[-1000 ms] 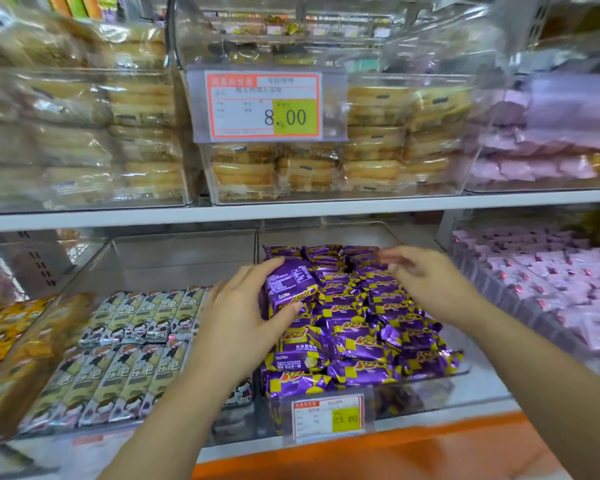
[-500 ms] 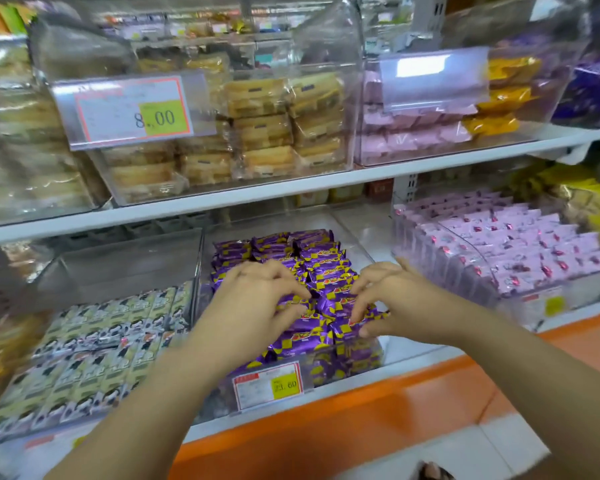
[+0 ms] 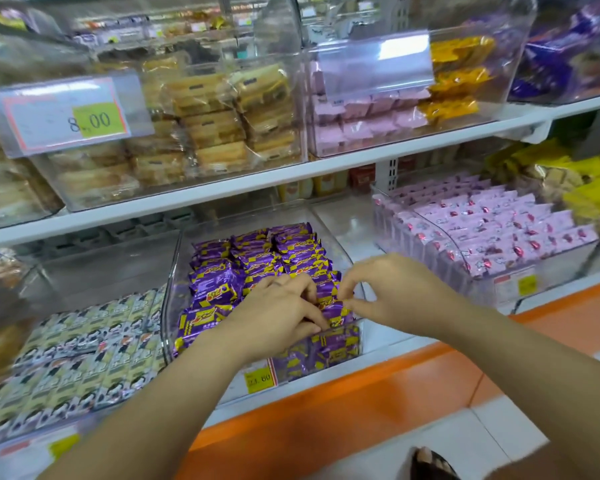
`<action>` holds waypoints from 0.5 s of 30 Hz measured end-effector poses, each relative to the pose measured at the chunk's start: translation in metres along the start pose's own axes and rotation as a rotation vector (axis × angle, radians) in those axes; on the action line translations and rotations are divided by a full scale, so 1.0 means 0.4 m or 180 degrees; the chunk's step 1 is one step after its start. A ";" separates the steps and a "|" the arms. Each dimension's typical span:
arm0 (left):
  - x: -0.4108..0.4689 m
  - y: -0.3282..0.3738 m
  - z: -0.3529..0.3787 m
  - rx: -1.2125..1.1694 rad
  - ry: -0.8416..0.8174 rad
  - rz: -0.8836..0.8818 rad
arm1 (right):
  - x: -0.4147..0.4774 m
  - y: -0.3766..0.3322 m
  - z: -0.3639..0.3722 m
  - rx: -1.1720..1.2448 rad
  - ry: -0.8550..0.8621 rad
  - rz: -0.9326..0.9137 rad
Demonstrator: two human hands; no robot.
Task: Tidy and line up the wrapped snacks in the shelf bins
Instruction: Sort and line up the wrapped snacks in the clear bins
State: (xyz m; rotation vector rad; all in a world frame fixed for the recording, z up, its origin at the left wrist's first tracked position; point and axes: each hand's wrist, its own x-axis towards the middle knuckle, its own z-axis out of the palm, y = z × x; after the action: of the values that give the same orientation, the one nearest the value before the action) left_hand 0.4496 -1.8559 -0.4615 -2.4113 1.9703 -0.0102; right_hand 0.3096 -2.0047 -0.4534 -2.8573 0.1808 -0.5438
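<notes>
A single wide-angle camera, worn on the person's head, looks forward and down at the shelving from slightly left of square-on, so the white shelf edge [image 3: 222, 188] slopes up toward the right of the frame. The range is close: both forearms enter from the bottom edge, and the left hand [image 3: 274, 317] and right hand [image 3: 399, 292] sit near frame centre at the clear bin [image 3: 174, 271] of purple wrapped snacks [image 3: 219, 282]. Coverage runs from the upper-shelf bins at the top to the orange base strip [image 3: 361, 393] and floor [image 3: 430, 445]; this is the only view supplied.
</notes>
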 end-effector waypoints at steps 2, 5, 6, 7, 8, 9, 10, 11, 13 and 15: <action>-0.007 0.005 0.002 0.0010 0.0068 -0.0029 | -0.020 -0.007 -0.002 0.0036 -0.0796 0.0183; -0.022 0.014 0.010 -0.0029 0.0176 -0.0084 | -0.020 -0.023 0.006 0.0302 -0.1803 0.0342; -0.027 0.015 0.014 -0.0074 0.0240 -0.0101 | -0.011 -0.024 0.013 0.0368 -0.2028 0.0378; -0.030 0.015 0.019 -0.0120 0.0294 -0.0124 | 0.001 -0.027 0.018 0.0379 -0.2244 0.0406; -0.033 0.015 0.020 -0.0157 0.0339 -0.0145 | 0.013 -0.030 0.023 0.0351 -0.2412 0.0404; -0.034 0.014 0.022 -0.0167 0.0380 -0.0149 | 0.023 -0.033 0.027 0.0286 -0.2551 0.0388; -0.035 0.012 0.024 -0.0146 0.0426 -0.0133 | 0.031 -0.033 0.032 0.0234 -0.2661 0.0392; -0.034 0.011 0.026 -0.0123 0.0471 -0.0114 | 0.036 -0.033 0.037 0.0184 -0.2738 0.0400; -0.035 0.008 0.033 -0.0051 0.0517 -0.0092 | 0.042 -0.031 0.045 0.0111 -0.2755 0.0435; -0.036 0.002 0.038 -0.0007 0.0502 -0.0094 | 0.044 -0.029 0.053 0.0042 -0.2673 0.0432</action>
State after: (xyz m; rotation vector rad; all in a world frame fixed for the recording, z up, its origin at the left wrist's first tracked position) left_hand 0.4464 -1.8416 -0.4764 -2.5127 1.9958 -0.2055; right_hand 0.3346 -1.9922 -0.4639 -2.7573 0.2097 0.6764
